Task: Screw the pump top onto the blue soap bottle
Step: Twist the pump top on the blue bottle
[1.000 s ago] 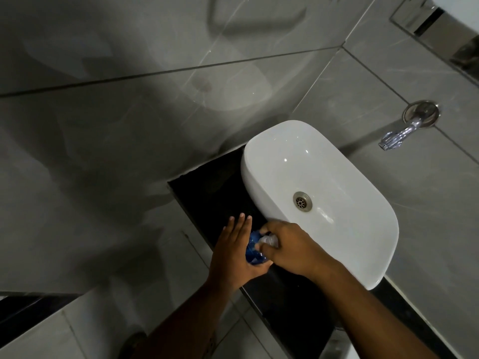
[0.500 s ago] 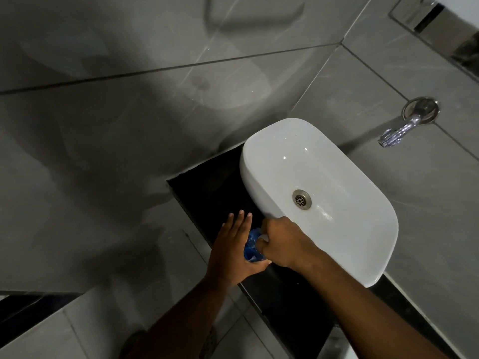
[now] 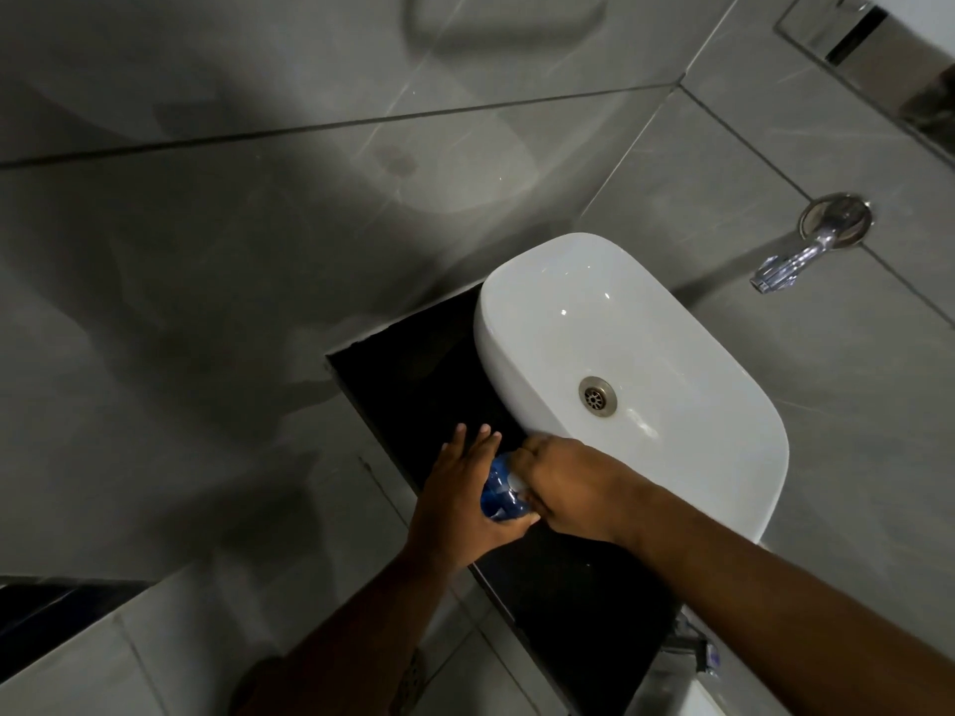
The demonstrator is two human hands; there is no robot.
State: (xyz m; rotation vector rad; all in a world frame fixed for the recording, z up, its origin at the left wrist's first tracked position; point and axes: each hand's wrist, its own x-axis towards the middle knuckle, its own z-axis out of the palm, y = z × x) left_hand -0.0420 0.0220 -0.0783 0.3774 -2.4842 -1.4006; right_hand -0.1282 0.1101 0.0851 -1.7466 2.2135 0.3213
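Observation:
The blue soap bottle stands on the black counter, just left of the white basin. My left hand rests against the bottle's left side, thumb under it and fingers stretched forward. My right hand is closed over the bottle's top, gripping the white pump top, of which only a sliver shows between the fingers. Most of the bottle is hidden by both hands.
A white oval basin with a metal drain sits on the counter to the right. A chrome tap juts from the grey tiled wall. The counter's front edge runs below my hands, with tiled floor beyond it.
My right hand has turned over the pump top, the knuckles rotating and covering more of it. The left hand has stayed against the bottle. The view shifted slightly.

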